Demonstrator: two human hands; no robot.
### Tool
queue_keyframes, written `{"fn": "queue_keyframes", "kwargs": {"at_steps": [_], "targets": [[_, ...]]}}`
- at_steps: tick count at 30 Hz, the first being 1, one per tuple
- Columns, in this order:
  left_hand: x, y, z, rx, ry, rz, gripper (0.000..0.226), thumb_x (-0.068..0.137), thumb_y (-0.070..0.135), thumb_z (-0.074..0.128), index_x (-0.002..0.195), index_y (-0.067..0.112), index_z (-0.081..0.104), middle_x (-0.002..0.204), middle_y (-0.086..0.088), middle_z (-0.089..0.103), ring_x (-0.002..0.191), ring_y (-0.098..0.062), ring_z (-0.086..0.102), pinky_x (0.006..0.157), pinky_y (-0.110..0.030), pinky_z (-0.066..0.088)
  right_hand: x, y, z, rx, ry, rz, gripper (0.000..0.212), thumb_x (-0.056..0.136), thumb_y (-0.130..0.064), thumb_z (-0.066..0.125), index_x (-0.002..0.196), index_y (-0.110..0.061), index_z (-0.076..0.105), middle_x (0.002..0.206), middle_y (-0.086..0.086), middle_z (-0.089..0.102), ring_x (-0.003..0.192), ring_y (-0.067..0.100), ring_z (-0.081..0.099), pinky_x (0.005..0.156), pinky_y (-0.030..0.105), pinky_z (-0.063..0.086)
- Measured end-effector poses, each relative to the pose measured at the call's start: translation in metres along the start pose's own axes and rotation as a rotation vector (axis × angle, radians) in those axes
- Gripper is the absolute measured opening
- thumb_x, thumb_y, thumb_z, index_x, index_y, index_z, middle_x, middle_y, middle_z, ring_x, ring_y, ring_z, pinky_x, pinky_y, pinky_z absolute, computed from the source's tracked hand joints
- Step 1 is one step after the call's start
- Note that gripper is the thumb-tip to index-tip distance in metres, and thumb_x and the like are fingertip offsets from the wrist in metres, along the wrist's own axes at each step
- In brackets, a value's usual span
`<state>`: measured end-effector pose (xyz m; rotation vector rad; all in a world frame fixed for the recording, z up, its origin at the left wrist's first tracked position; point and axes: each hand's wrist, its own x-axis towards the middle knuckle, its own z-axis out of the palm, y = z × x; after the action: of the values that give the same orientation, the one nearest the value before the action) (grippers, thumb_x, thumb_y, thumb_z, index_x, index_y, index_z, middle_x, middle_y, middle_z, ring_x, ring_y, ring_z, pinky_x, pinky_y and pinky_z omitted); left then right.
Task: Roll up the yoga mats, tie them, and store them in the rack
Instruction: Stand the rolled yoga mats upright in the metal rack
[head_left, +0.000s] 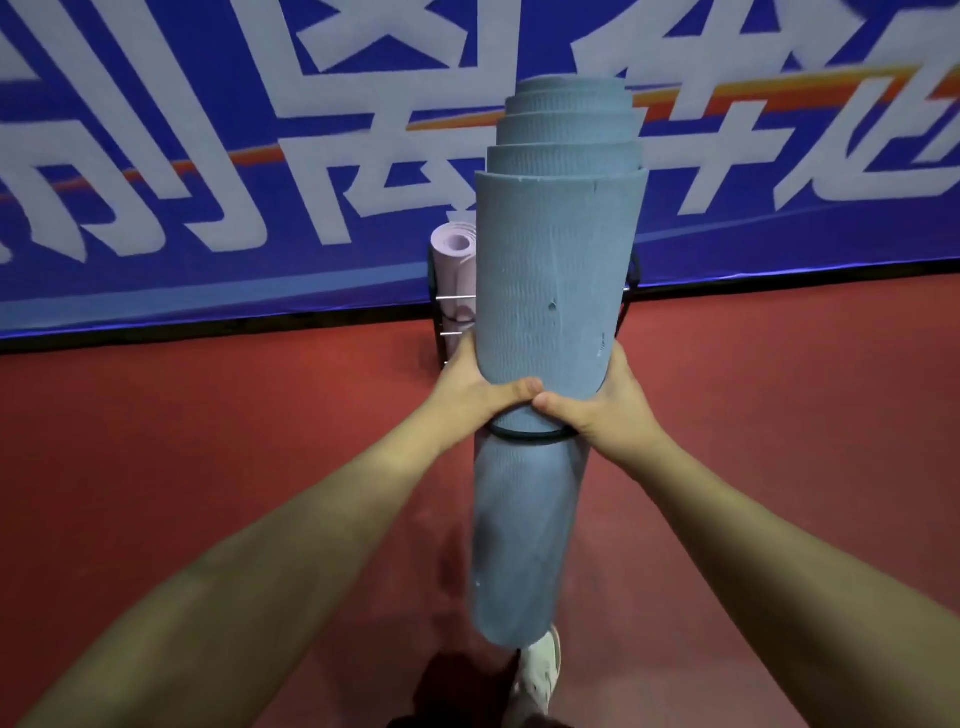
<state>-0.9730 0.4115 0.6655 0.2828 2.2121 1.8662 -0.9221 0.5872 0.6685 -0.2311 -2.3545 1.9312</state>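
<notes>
Blue banner (208, 156) closes off the back, open red floor (208, 441) left & right; rolled blue mat (556, 270) stands tilted in front of rack (435, 332) w/ pink mat (457, 260), left hand (475, 387) & right hand (608, 410) wrapped round its middle, thumbs meeting just above black strap (524, 435).

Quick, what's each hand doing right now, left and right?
Left hand: grip closed around the rolled blue mat.
Right hand: grip closed around the same mat, on the opposite side.
</notes>
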Motion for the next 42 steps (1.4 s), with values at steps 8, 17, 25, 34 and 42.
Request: {"fn": "queue_keyframes", "kwargs": {"at_steps": [8,17,25,34,42], "targets": [[0.231,0.059,0.005,0.042,0.005,0.048,0.113,0.046,0.055,0.082,0.14,0.014,0.034,0.131,0.003,0.054,0.12,-0.01,0.053,0.095,-0.022,0.047,0.23,-0.05,-0.065,-0.087,-0.038,-0.094,0.085,0.06,-0.019,0.093,0.129,-0.025,0.043,0.123,-0.01,0.06,0.113,0.003,0.061,0.093,0.021,0.052],[0.446,0.11,0.0,0.09,-0.069,0.207,0.105,0.061,0.037,0.089,0.144,0.012,0.03,0.129,0.006,0.046,0.121,-0.008,0.045,0.088,-0.002,0.038,0.433,-0.088,-0.107,-0.204,0.032,-0.234,0.098,0.049,-0.058,0.092,0.129,-0.037,0.04,0.132,-0.01,0.057,0.124,0.01,0.056,0.101,0.041,0.051],[0.558,0.113,0.017,0.127,-0.056,0.151,0.112,0.055,0.041,0.09,0.144,0.013,0.027,0.133,0.002,0.049,0.124,-0.013,0.047,0.095,-0.017,0.043,0.551,-0.072,-0.145,-0.198,-0.019,-0.272,0.101,0.064,-0.022,0.094,0.144,-0.018,0.034,0.132,-0.01,0.053,0.117,-0.012,0.05,0.091,0.01,0.045],[0.609,0.07,0.056,0.211,0.011,0.051,0.114,0.059,0.029,0.094,0.148,0.023,0.022,0.133,0.011,0.047,0.12,-0.005,0.048,0.089,-0.005,0.044,0.619,-0.009,-0.178,-0.249,-0.145,-0.212,0.109,0.057,-0.026,0.098,0.145,-0.017,0.035,0.125,-0.02,0.052,0.117,-0.001,0.051,0.088,0.003,0.04],[0.626,-0.021,0.075,0.219,-0.001,-0.119,0.114,0.051,0.032,0.097,0.141,0.025,0.027,0.13,0.012,0.05,0.123,-0.01,0.05,0.093,-0.017,0.046,0.633,0.071,-0.167,-0.253,-0.243,-0.049,0.109,0.053,-0.028,0.099,0.14,-0.03,0.032,0.126,-0.026,0.05,0.121,0.004,0.05,0.097,0.02,0.045]]}}
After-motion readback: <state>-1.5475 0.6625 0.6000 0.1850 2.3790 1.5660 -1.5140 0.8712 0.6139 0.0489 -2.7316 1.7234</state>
